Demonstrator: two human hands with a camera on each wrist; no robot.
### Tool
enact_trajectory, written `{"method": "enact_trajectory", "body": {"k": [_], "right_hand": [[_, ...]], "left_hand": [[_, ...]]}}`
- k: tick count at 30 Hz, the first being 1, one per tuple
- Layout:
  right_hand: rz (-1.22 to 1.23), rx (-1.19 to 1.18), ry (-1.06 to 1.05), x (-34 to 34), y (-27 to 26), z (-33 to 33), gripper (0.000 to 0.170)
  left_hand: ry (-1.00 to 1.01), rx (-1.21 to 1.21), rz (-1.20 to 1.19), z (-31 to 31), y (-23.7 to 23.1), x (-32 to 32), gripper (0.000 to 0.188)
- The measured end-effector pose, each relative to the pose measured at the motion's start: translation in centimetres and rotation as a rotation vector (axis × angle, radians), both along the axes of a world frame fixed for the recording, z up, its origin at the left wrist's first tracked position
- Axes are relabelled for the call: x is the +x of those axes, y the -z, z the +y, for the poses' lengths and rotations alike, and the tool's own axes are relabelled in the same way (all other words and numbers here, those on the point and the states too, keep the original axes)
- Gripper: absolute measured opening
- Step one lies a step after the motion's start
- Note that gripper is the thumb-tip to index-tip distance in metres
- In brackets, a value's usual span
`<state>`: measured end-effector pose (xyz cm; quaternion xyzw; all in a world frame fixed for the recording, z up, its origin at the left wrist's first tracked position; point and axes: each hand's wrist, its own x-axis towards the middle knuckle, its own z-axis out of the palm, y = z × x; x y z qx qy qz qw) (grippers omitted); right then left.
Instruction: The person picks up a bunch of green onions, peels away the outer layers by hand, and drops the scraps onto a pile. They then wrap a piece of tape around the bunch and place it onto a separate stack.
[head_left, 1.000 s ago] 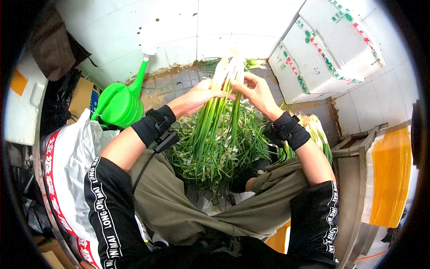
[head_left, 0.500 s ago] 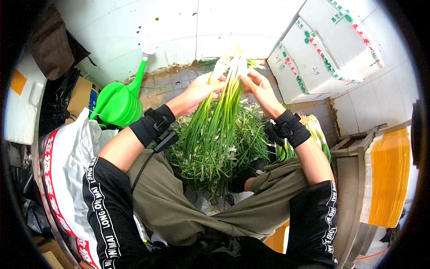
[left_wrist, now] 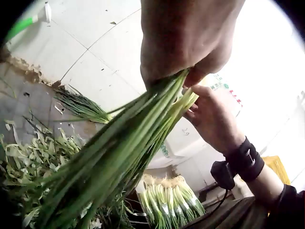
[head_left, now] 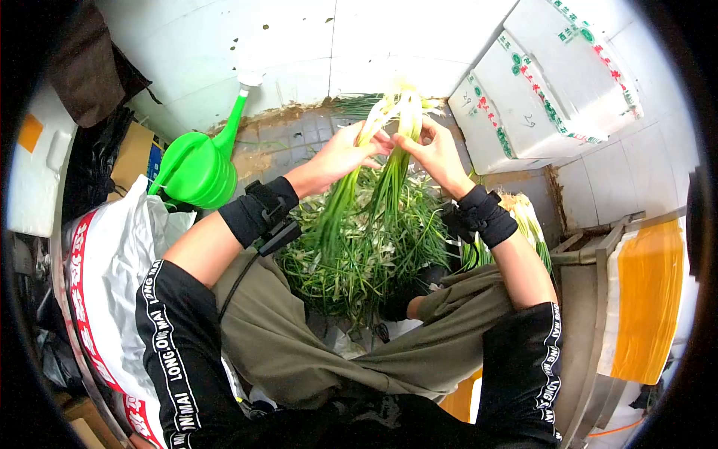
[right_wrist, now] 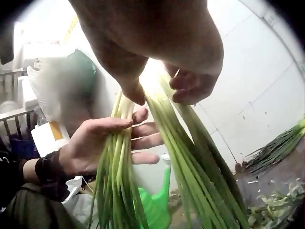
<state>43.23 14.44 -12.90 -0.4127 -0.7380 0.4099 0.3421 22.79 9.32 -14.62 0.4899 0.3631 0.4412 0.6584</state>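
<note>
In the head view, my left hand (head_left: 338,157) and right hand (head_left: 435,156) are raised side by side, each holding part of a bunch of scallions (head_left: 390,178). Their pale ends point up toward the wall and the green leaves hang down. The right wrist view shows the bunch split into two portions. There, my left hand (right_wrist: 93,143) pinches the smaller portion under its thumb, its other fingers extended behind. My right hand (right_wrist: 167,52) grips the fuller portion (right_wrist: 186,148) near the white stems. Below both hands lies a large heap of loose green leaves (head_left: 359,262).
Trimmed scallions with roots (left_wrist: 169,195) lie beside the right knee. More scallions (left_wrist: 83,106) rest on the floor by the wall. A green watering can (head_left: 198,172) stands at the left, near a white sack (head_left: 112,299). White foam boxes (head_left: 523,97) are stacked at the back right.
The scallions, closer together a second ago, have parted into two portions with a gap between their leaves. Both hands stay at nearly the same spot.
</note>
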Motion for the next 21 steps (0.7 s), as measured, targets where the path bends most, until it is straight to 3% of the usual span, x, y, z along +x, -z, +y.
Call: {"method": "enact_trajectory", "body": {"k": [7, 8, 13, 16, 21], "right_hand": [[-0.114, 0.156, 0.091, 2.0, -0.1, 1.6, 0.035], [-0.008, 0.149, 0.119, 2.4, 0.5, 2.2, 0.034], [-0.052, 0.103, 0.122, 4.6, 0.4, 3.5, 0.034], [-0.029, 0.087, 0.077, 4.7, 0.9, 3.8, 0.031], [0.243, -0.132, -0.109, 3.7, -1.0, 2.5, 0.035]], "left_hand": [[-0.154, 0.132, 0.313, 0.8, -0.6, -0.6, 0.028], [-0.191, 0.171, 0.36, 0.8, -0.7, -0.6, 0.032], [-0.172, 0.12, 0.346, 1.1, -1.8, -1.2, 0.035], [-0.117, 0.024, 0.172, 1.0, -1.9, -1.3, 0.033], [-0.109, 0.016, 0.166, 0.9, -1.5, -1.0, 0.027]]}}
